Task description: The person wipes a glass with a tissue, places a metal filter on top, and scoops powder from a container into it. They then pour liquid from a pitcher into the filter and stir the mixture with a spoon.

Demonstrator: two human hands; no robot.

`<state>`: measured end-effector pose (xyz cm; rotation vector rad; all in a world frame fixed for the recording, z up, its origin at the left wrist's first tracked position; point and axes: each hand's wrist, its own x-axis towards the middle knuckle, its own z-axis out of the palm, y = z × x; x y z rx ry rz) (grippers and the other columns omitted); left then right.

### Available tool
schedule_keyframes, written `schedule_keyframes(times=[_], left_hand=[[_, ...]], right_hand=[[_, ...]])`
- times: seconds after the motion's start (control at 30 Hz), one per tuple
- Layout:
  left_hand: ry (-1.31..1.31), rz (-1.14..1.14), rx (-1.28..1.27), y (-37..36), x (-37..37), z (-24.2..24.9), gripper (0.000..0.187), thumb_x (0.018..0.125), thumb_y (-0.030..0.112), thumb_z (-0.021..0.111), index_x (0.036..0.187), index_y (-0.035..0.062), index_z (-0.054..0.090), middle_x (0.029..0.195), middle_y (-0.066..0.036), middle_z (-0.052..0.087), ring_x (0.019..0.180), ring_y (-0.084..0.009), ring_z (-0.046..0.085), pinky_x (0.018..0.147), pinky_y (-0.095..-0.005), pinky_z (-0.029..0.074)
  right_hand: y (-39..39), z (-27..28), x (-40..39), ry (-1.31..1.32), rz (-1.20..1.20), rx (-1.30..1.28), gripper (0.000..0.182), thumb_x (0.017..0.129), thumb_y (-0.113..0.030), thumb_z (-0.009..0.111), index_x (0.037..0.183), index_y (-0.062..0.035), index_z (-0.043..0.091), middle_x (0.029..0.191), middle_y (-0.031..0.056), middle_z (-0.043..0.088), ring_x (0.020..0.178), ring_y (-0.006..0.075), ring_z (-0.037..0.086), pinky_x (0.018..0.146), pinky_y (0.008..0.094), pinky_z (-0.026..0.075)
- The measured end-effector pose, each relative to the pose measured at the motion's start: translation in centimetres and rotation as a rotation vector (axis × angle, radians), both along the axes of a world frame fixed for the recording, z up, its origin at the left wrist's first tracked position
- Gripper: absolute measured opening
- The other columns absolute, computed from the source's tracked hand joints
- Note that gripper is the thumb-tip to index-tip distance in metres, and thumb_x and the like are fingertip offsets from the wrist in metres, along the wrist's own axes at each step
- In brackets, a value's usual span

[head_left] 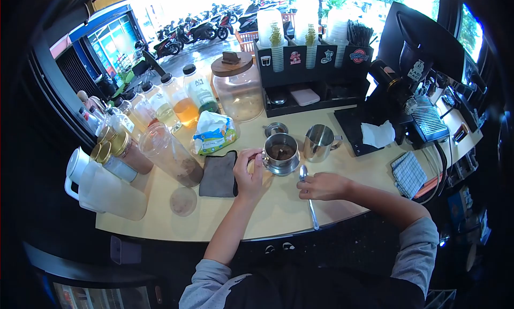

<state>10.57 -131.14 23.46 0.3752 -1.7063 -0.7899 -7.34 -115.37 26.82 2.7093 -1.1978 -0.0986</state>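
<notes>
Near the middle of the counter stands a metal coffee drip filter, with dark brown ground coffee in it. My left hand has its fingers and thumb closed at the filter's left side. My right hand is closed on a spoon, bowl upward, just right of the filter. A long metal handle comes out below that hand toward the counter's front edge; it lines up with the spoon. Behind the filter lies a small round metal lid. A steel pitcher stands to the right.
Left of my hands are a grey cloth, a wipes pack, a clear canister with brown powder, its round lid and a white pitcher. Bottles and a glass jar line the back. A cup holder stands behind.
</notes>
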Motion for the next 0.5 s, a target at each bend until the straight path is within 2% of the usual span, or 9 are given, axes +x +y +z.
schedule_keyframes(times=[0.17,0.33,0.5], left_hand=[[0.007,-0.008,-0.002,0.1,0.0,0.1,0.012,0.091,0.006,0.054,0.096,-0.003,0.058,0.089,-0.009,0.058,0.079,-0.0134,0.06,0.072,-0.0257,0.049],[0.005,-0.01,0.002,0.0,0.0,-0.1,0.011,0.091,0.005,0.053,0.097,-0.0033,0.058,0.089,-0.009,0.058,0.08,-0.0135,0.06,0.072,-0.0254,0.049],[0.003,-0.018,0.004,0.0,0.0,0.0,0.011,0.091,0.005,0.053,0.097,-0.0033,0.058,0.089,-0.009,0.058,0.08,-0.0134,0.06,0.073,-0.0253,0.049]], right_hand=[[0.1,-0.4,-0.5,0.01,0.056,-0.028,0.007,0.078,-0.008,0.056,0.083,-0.0057,0.051,0.085,0.0065,0.051,0.081,0.0192,0.059,0.062,0.0297,0.055],[-0.1,-0.5,-0.6,-0.002,0.121,-0.067,0.008,0.076,-0.008,0.056,0.08,-0.0047,0.05,0.078,0.0053,0.051,0.08,0.019,0.058,0.065,0.0295,0.052],[0.2,-1.0,-1.1,-0.037,0.093,-0.109,0.008,0.075,-0.009,0.056,0.079,-0.0047,0.05,0.079,0.0055,0.051,0.079,0.0189,0.058,0.064,0.0298,0.051]])
